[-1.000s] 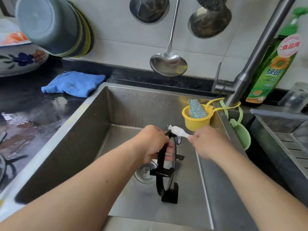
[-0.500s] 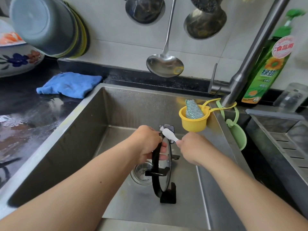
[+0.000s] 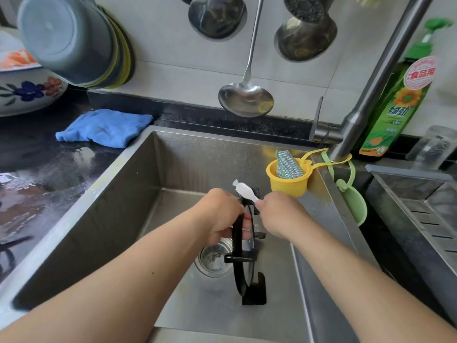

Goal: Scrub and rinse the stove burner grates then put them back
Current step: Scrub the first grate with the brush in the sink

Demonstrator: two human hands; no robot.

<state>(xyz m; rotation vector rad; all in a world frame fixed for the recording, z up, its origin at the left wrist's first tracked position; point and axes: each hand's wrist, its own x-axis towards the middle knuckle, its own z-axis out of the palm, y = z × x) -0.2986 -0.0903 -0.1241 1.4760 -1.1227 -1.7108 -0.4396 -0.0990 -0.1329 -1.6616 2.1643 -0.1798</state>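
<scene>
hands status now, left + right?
Left hand: grips the black burner grate, upright in the sink.
Right hand: grips a white brush.

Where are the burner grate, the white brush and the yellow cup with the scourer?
burner grate (image 3: 238, 256): head view, on the black ring's near curve, below the left hand.
white brush (image 3: 244, 188): head view, on the white head above the grate's top.
yellow cup (image 3: 289, 186): head view, on its front wall.

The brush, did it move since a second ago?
Yes. The right hand slid the white brush leftward over the top of the black grate, toward the left hand. Unchanged: the left hand grips the grate upright in the sink, and the right hand grips the brush.
</scene>
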